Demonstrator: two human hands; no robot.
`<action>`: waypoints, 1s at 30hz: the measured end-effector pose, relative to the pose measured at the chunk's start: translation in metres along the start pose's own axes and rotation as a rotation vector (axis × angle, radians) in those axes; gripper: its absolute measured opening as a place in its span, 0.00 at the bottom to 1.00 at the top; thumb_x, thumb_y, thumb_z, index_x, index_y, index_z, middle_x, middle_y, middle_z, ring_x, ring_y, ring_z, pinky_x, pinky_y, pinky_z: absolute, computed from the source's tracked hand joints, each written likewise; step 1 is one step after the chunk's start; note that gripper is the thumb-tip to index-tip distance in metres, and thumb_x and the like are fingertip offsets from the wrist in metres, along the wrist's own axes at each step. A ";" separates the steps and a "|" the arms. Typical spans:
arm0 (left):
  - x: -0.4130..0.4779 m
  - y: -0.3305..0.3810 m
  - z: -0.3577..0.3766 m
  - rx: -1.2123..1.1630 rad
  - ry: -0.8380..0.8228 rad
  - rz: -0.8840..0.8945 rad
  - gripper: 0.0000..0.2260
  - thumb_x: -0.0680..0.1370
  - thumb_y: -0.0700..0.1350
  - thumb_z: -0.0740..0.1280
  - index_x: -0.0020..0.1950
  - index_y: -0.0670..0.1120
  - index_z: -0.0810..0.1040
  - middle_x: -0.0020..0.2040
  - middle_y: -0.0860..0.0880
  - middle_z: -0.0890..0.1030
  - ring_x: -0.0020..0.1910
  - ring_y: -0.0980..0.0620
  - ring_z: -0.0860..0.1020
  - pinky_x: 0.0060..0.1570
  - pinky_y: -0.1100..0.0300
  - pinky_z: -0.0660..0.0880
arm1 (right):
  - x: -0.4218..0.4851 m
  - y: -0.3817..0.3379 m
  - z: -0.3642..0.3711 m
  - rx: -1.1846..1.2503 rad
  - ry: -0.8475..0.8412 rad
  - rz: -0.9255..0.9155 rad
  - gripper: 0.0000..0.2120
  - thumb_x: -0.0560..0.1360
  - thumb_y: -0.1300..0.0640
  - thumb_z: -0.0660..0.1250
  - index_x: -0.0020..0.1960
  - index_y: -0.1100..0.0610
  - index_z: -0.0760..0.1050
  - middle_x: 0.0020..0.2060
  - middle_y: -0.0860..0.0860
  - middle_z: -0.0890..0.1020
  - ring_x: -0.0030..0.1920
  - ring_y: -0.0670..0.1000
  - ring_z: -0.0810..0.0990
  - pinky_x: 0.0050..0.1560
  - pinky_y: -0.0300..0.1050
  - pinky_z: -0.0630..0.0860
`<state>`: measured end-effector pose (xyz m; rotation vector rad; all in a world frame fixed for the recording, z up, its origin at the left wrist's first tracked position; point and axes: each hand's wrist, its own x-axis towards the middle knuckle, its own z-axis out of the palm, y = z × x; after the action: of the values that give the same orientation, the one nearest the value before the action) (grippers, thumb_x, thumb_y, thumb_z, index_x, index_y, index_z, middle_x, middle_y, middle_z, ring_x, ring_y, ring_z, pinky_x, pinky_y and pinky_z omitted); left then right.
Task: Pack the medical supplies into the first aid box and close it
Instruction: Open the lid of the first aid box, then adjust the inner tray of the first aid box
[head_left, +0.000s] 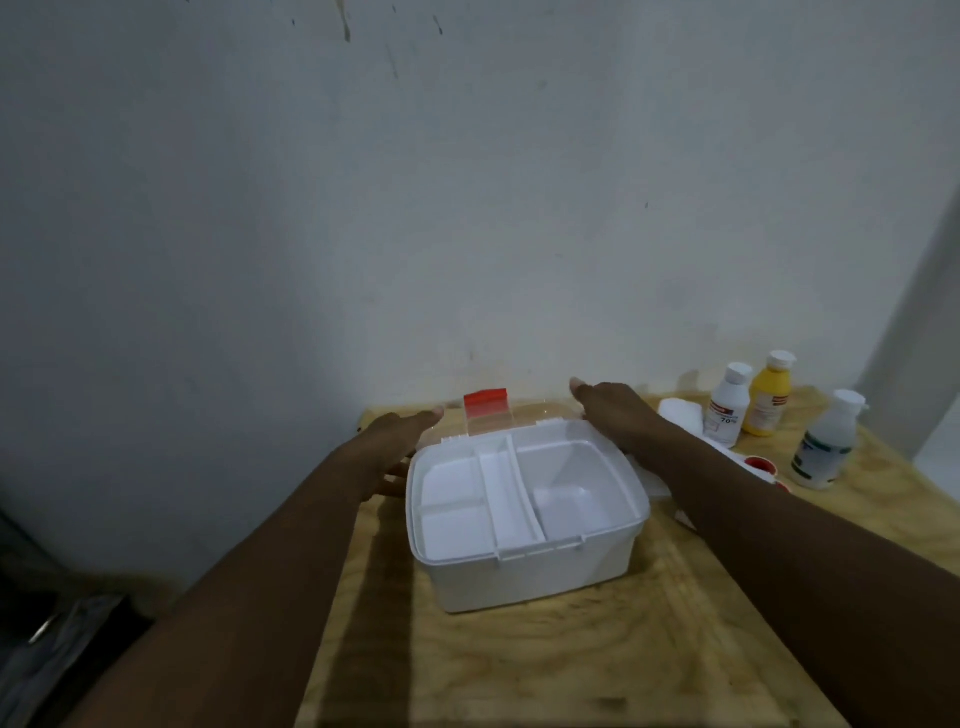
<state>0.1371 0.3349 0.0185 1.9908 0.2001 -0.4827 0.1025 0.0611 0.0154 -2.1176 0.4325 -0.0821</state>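
Clearly the packing has hardly begun, judging from how things lie. The white first aid box stands open on the plywood table, near its middle, and its clear lid with the red latch is swung back behind it toward the wall.

Inside the box sits a white divided tray with 2 small compartments on the left, a narrow middle channel, and 1 large compartment on the right. All 4 sections look empty; no supply lies in any of them.

The supplies wait to the right of the box, well apart from it. 3 bottles stand upright near the table's far right edge: a small white bottle with a label reading 70%, a yellow bottle just behind it, and a larger white bottle nearer the edge. A white roll, probably gauze, lies beside the small bottle. Something red and white shows behind the right forearm, too hidden to name.

The left hand reaches along the box's left side, fingers stretched flat toward the lid's left end, apparently touching or just beside it and gripping nothing that I can see. The right hand lies spread at the lid's right end, fingers extended and not curled around anything; whether it presses on the lid I cannot tell.

Everything remains to be done: each supply must go into the box, and then the lid must be closed and latched.
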 end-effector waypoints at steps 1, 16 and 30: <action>-0.005 0.000 -0.001 0.031 0.002 -0.008 0.35 0.72 0.69 0.67 0.71 0.48 0.72 0.59 0.44 0.79 0.52 0.42 0.81 0.52 0.48 0.81 | -0.001 0.001 -0.006 -0.020 0.043 0.022 0.26 0.80 0.43 0.56 0.57 0.66 0.77 0.52 0.61 0.81 0.45 0.59 0.81 0.38 0.44 0.76; -0.047 -0.006 0.005 0.107 0.052 0.008 0.21 0.73 0.51 0.77 0.58 0.39 0.77 0.51 0.41 0.83 0.45 0.43 0.83 0.32 0.54 0.80 | -0.022 0.052 -0.022 -0.689 0.097 -0.130 0.21 0.72 0.49 0.68 0.62 0.51 0.69 0.39 0.50 0.76 0.41 0.53 0.78 0.34 0.45 0.73; -0.031 -0.017 0.005 0.037 0.339 0.144 0.13 0.72 0.48 0.78 0.48 0.41 0.81 0.47 0.44 0.82 0.46 0.43 0.82 0.46 0.50 0.83 | -0.011 0.026 -0.040 -0.258 0.413 -0.321 0.14 0.70 0.53 0.73 0.54 0.55 0.78 0.53 0.58 0.81 0.53 0.56 0.79 0.49 0.43 0.70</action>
<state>0.1023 0.3399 0.0154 2.0970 0.2568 -0.0550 0.0764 0.0204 0.0176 -2.4125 0.3517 -0.6900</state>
